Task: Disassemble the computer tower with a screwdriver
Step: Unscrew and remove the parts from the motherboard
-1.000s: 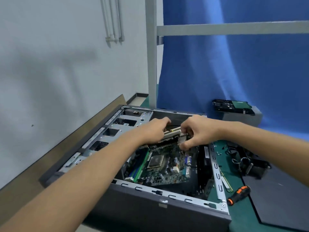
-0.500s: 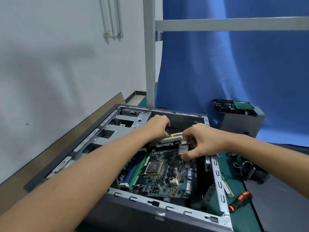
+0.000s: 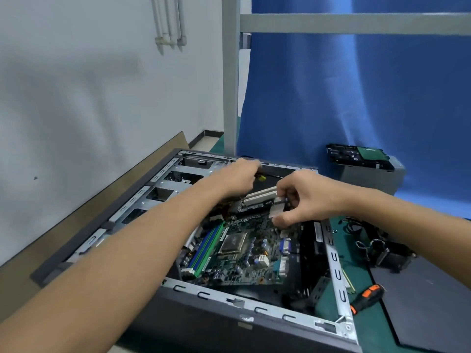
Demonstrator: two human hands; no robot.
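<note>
The hands have drawn apart, baring the white slots [image 3: 260,197] between them. The right hand [image 3: 308,200] pinches the motherboard [image 3: 242,253] by a metal block [image 3: 277,208]; the board slopes down from that pinch inside the computer tower [image 3: 254,305]. What the left hand [image 3: 239,178] grips I cannot tell. The board looks nearly free

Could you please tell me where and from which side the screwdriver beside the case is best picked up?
Take the screwdriver by the middle of its black-and-orange handle, from above with the right hand: it lies flat on the green mat, close by the right rail of the case, so an approach from the left looks blocked.
</note>
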